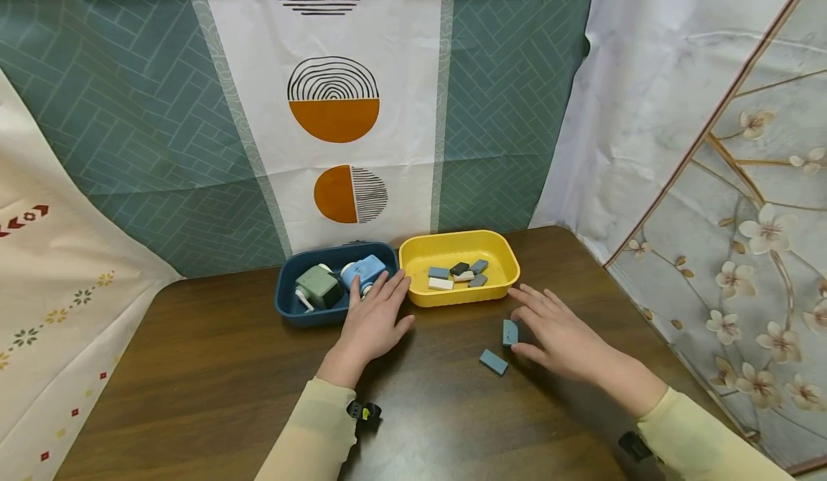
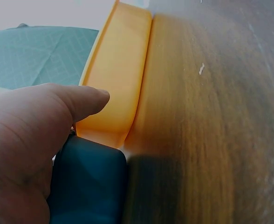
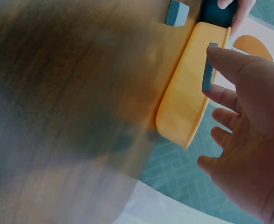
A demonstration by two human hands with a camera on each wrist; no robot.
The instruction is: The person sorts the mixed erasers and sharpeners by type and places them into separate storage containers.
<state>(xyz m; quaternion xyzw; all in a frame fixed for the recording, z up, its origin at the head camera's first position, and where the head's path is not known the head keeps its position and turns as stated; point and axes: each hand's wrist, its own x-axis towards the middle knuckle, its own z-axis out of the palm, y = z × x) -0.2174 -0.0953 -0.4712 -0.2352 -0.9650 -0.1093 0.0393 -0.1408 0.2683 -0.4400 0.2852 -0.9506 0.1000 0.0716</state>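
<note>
My right hand [image 1: 558,337] pinches a small blue-grey rectangular block [image 1: 510,333] between thumb and index finger, its other fingers spread. In the right wrist view this block [image 3: 209,67] is held edge-on in front of the yellow tray. A second blue-grey block [image 1: 494,362] lies on the table, left of the held one. My left hand [image 1: 375,323] has its fingers extended over the front right corner of a navy tray [image 1: 284,291], its fingertips by the yellow tray [image 1: 452,298]. In the left wrist view the thumb [image 2: 88,100] overlaps the yellow tray's side.
Inside the yellow tray lie several small blocks, among them a white one [image 1: 441,283] and a black one [image 1: 459,268]. The navy tray holds a green bottle [image 1: 318,287] and a light blue bottle [image 1: 364,272]. Patterned cloths [image 1: 504,108] hang behind the brown table [image 1: 213,373].
</note>
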